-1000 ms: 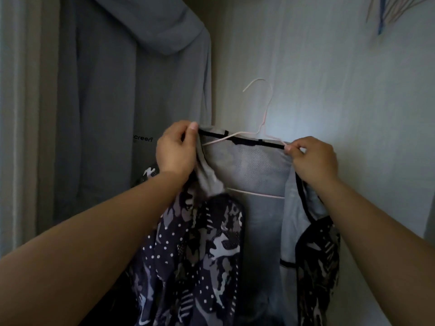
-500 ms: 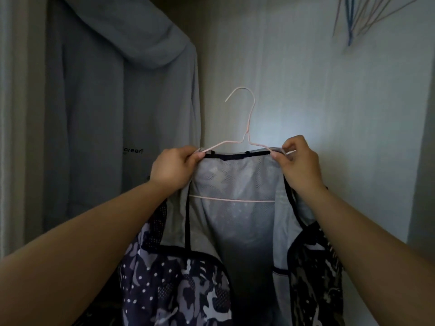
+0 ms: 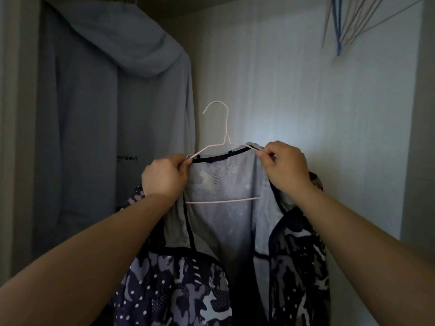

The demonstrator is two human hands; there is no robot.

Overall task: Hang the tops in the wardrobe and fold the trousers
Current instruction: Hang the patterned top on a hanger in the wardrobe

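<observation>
A dark patterned top point(image 3: 179, 292) with a grey mesh lining hangs open-fronted on a thin pink wire hanger point(image 3: 226, 135), held up in front of me inside the wardrobe. My left hand point(image 3: 164, 177) pinches the top's left shoulder together with the hanger's left arm. At the right end of the black-trimmed collar, my right hand point(image 3: 284, 165) pinches the fabric and the hanger's right arm. The hanger's hook stands free in the air, upright, touching nothing.
A light grey hooded top point(image 3: 113, 118) hangs at the left of the wardrobe. Several empty wire hangers point(image 3: 341, 27), blue and pink, hang at the upper right. The pale back wall point(image 3: 306, 102) of the wardrobe is behind the held top.
The top's left front has been pulled over the hanger's left arm, so the collar lies straight. Both hands have lifted the hanger slightly and its hook stands more upright.
</observation>
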